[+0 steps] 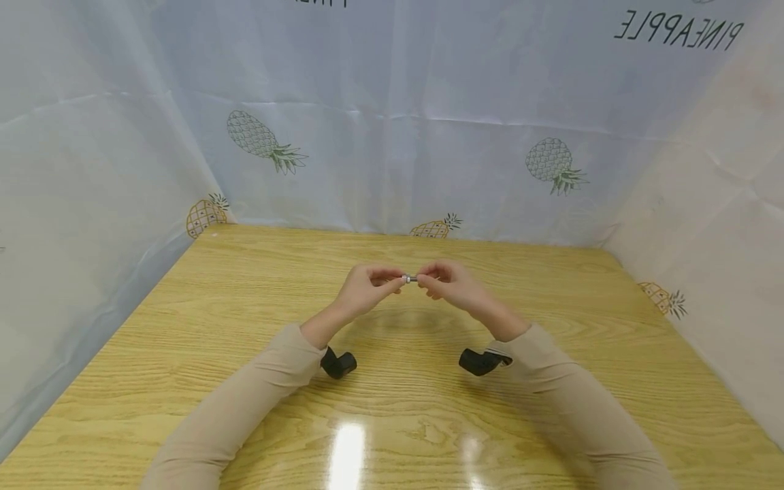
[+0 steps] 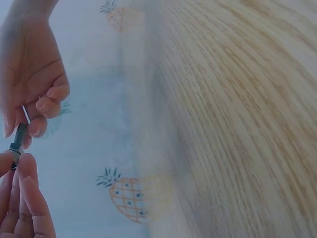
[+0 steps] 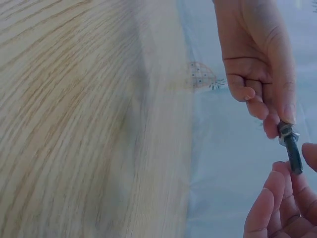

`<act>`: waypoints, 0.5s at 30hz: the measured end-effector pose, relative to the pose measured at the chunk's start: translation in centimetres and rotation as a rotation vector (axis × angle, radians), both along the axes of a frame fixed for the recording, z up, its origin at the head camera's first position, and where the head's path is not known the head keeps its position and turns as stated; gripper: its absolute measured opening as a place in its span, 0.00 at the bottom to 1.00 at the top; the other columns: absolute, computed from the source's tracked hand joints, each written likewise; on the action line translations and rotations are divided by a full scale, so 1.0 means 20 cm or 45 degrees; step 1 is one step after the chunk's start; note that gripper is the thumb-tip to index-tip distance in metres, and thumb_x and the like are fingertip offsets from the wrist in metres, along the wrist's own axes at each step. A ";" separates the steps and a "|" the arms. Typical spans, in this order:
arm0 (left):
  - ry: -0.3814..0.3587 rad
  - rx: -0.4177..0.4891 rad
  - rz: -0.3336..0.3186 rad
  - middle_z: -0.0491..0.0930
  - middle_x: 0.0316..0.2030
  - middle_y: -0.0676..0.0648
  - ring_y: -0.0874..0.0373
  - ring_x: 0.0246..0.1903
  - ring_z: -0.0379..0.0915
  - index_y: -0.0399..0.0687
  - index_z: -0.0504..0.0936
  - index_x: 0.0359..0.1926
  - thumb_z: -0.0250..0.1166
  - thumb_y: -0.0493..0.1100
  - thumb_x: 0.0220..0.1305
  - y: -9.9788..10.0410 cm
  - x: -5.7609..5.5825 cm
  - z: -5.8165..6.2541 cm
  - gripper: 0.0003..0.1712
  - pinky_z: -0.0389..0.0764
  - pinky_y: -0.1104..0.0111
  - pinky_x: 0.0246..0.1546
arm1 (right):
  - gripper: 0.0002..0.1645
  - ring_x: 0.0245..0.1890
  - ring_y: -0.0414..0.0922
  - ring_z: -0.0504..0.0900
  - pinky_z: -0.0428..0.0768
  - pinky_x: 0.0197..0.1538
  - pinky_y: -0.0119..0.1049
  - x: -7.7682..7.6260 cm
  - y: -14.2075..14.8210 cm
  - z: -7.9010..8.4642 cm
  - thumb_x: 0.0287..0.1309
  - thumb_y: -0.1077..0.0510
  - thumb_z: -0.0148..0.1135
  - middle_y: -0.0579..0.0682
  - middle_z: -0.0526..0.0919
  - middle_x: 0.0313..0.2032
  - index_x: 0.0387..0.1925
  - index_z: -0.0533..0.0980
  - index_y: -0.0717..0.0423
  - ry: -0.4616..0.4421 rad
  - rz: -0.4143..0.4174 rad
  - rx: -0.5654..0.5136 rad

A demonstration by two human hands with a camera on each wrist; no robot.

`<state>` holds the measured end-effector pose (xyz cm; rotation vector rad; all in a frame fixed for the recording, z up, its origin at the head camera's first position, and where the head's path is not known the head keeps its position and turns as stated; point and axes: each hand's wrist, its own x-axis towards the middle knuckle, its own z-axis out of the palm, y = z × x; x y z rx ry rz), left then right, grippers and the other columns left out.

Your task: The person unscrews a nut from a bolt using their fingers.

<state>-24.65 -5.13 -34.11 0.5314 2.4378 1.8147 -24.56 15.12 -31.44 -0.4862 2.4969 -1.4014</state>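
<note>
A metal bolt [image 3: 294, 153] with a hex nut [image 3: 288, 137] near one end is held level above the wooden table between both hands. My left hand [image 1: 363, 289] pinches the nut end of the bolt between thumb and fingers, which partly hide it. At the bolt's threaded end is my right hand [image 1: 456, 286]. Its fingertips [image 3: 281, 168] touch the tip, while its thumb [image 3: 310, 154] stands slightly apart from the bolt in the right wrist view. The remaining fingers of both hands are loosely bent.
The wood-grain table [image 1: 410, 401] spreads below both arms. A pale pineapple-print cloth [image 1: 392, 163] hangs behind it and along both sides. Black wrist-worn parts stick out under the left sleeve [image 1: 275, 357] and the right sleeve [image 1: 545, 361].
</note>
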 end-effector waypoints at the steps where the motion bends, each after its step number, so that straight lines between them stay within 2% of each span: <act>1: 0.013 0.001 -0.007 0.84 0.42 0.38 0.42 0.41 0.81 0.40 0.83 0.46 0.63 0.42 0.62 0.00 0.00 0.00 0.14 0.82 0.65 0.42 | 0.20 0.45 0.57 0.78 0.80 0.49 0.42 0.00 -0.01 0.00 0.65 0.50 0.54 0.64 0.78 0.48 0.50 0.73 0.61 -0.003 0.003 0.006; 4: 0.051 -0.003 -0.028 0.84 0.42 0.38 0.45 0.40 0.82 0.40 0.83 0.46 0.63 0.42 0.62 0.00 0.01 0.00 0.14 0.83 0.65 0.43 | 0.21 0.47 0.62 0.76 0.79 0.52 0.48 0.00 -0.03 -0.01 0.65 0.47 0.53 0.64 0.78 0.49 0.50 0.74 0.59 -0.015 0.017 0.019; 8: 0.076 0.005 -0.043 0.84 0.43 0.39 0.51 0.38 0.83 0.40 0.83 0.46 0.62 0.42 0.63 0.00 0.01 -0.01 0.14 0.83 0.65 0.43 | 0.21 0.45 0.63 0.76 0.76 0.53 0.55 0.00 -0.06 -0.01 0.66 0.46 0.51 0.65 0.80 0.48 0.48 0.75 0.58 0.002 0.041 0.040; 11: 0.073 0.011 -0.041 0.84 0.43 0.39 0.54 0.37 0.83 0.40 0.83 0.47 0.62 0.42 0.63 0.00 0.02 -0.01 0.14 0.83 0.66 0.43 | 0.20 0.44 0.63 0.77 0.76 0.52 0.55 0.00 -0.07 -0.01 0.67 0.48 0.51 0.65 0.81 0.46 0.47 0.76 0.59 0.028 0.049 0.049; 15: 0.075 0.006 -0.042 0.84 0.43 0.39 0.54 0.38 0.83 0.40 0.83 0.47 0.62 0.42 0.63 0.00 0.02 0.00 0.14 0.83 0.66 0.43 | 0.18 0.43 0.61 0.78 0.79 0.50 0.51 0.00 -0.07 -0.02 0.66 0.50 0.52 0.62 0.82 0.43 0.46 0.76 0.60 0.075 0.055 0.059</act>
